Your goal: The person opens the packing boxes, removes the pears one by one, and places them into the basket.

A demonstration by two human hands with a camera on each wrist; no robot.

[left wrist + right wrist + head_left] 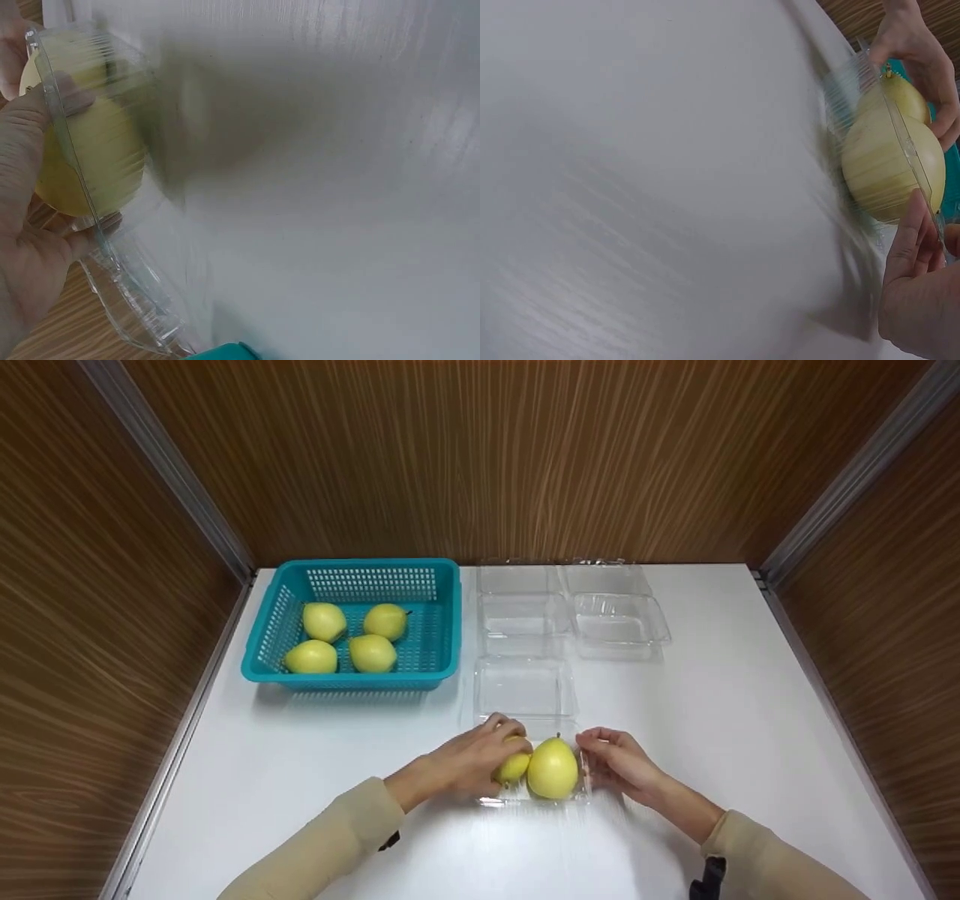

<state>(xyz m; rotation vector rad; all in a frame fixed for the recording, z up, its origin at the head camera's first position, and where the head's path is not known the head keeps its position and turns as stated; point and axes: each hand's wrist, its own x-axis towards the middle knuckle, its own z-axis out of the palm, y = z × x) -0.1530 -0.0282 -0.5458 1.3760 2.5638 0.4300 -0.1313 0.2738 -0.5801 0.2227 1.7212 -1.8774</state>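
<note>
In the head view, an opened clear plastic clamshell box [491,802] lies near the front of the table, its lid [519,687] folded back away from me. Two yellow pears are in its base. My left hand [476,757] grips the left pear [513,768], fingers over the top and thumb at the near side, covering much of it. Beside it the right pear [553,769] stands stem up. My right hand [619,765] pinches the box's right rim. In the right wrist view, the thumb and fingers [906,240] lie on either side of that rim.
A teal basket [352,681] with several pears [373,653] stands at the back left. Two more opened clear boxes sit at the back, a left one [523,615] and a right one [619,630]. Wood-grain panels [480,457] enclose the white table [712,675].
</note>
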